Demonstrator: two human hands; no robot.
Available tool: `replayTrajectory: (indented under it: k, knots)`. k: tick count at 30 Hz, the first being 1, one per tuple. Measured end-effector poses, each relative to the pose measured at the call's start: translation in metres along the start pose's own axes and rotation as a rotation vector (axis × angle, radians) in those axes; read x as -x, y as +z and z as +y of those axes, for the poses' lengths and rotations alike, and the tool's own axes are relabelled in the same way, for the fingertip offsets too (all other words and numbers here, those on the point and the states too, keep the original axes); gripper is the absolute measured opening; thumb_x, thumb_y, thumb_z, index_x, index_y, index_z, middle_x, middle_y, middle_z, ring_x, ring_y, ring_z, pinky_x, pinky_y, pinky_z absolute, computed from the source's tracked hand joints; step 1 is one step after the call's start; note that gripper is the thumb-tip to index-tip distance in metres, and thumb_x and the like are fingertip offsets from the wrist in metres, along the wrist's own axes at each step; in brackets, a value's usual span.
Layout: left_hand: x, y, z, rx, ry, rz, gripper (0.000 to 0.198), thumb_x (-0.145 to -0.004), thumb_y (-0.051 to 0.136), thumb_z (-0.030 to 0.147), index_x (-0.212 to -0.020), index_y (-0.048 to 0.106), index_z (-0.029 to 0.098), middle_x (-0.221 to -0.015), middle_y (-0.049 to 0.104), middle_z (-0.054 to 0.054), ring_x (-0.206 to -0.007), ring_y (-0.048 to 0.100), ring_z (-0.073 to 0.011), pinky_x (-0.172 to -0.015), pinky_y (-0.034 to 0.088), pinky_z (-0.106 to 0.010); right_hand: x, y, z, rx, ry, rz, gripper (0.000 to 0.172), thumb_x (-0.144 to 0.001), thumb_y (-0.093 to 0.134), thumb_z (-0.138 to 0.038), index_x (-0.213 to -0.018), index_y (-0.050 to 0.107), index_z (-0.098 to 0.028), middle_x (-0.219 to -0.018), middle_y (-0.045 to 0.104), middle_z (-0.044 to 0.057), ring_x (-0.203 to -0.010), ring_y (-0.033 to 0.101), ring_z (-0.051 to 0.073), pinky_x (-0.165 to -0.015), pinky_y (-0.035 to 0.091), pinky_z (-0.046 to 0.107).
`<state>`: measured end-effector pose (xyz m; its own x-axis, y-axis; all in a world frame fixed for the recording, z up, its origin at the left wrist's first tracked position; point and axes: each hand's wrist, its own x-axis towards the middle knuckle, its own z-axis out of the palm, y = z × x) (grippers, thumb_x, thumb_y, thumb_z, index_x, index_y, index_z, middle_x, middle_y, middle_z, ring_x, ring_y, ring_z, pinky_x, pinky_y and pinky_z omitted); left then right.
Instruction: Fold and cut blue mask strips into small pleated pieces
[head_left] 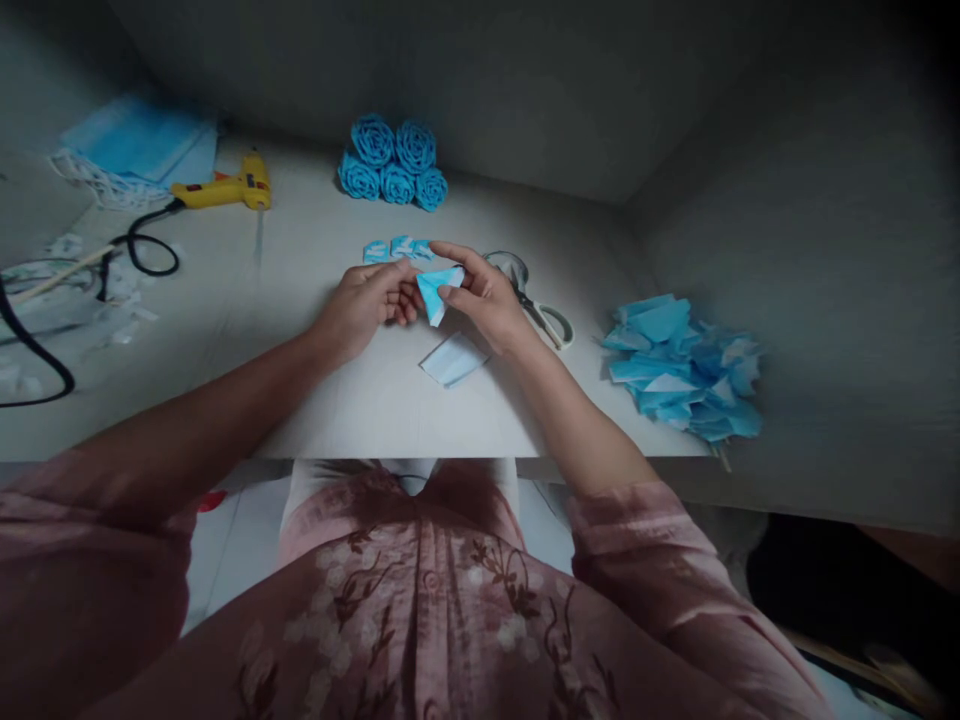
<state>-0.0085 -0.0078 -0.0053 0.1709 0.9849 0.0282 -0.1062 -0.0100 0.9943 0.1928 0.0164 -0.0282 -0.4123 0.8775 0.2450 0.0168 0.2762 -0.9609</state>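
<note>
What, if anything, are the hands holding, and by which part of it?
A small folded blue piece: the right hand pinches its right side, thumb across the visible face; the left hand is at its left corner, grip unclear.

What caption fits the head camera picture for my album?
Right hand pinches a folded blue triangle, left hand beside it, with five blue craft roses beyond.

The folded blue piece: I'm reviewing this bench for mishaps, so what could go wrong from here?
The folded blue piece might spring open if the right hand, whose thumb presses on it, eases off. The scissors lie close beside that hand and could be knocked aside. The bunch of blue pieces sits near the front edge of the table, so the right forearm might sweep it off.
</note>
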Motion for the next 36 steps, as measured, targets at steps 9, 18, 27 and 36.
replayTrajectory:
  k: [9,18,27,36]
  knots:
    - [-0.002,-0.007,-0.007,-0.104,0.005,-0.065,0.027,-0.091,0.083,0.034,-0.075,0.071,0.016,-0.062,0.069,-0.002,-0.051,0.058,-0.009,-0.05,0.041,-0.02,0.001,0.0,-0.005,0.105,-0.019,-0.017,0.085,-0.087,0.078,-0.072,-0.153,0.055,-0.024,-0.114,0.072,0.006,-0.1,0.07,0.024,-0.093,0.063,0.042]
    - [-0.003,-0.005,-0.003,0.008,-0.026,-0.035,0.023,-0.089,0.081,0.024,-0.074,0.064,0.019,-0.06,0.065,0.001,-0.05,0.058,-0.0093,-0.051,0.042,-0.022,0.002,-0.003,-0.009,0.147,-0.057,0.008,0.07,-0.097,0.07,-0.061,-0.156,0.054,-0.026,-0.119,0.074,0.007,-0.11,0.072,0.026,-0.105,0.062,0.047]
    - [-0.003,-0.003,0.001,0.172,-0.07,0.017,0.025,-0.088,0.079,0.025,-0.074,0.059,0.02,-0.062,0.063,0.002,-0.049,0.055,-0.0078,-0.048,0.04,-0.02,0.001,-0.01,-0.011,0.685,-0.385,0.027,0.056,-0.097,0.07,-0.044,-0.151,0.061,-0.032,-0.165,0.056,0.008,-0.16,0.042,0.039,-0.135,0.029,0.071]
    - [-0.001,0.0,-0.003,0.177,-0.077,0.022,0.024,-0.087,0.084,0.027,-0.074,0.065,0.019,-0.062,0.064,0.002,-0.051,0.054,-0.0072,-0.049,0.039,-0.019,-0.001,-0.004,-0.008,0.675,-0.37,0.054,0.015,-0.1,0.07,-0.041,-0.102,0.08,-0.031,-0.16,0.058,0.003,-0.165,0.033,0.039,-0.137,0.02,0.074]
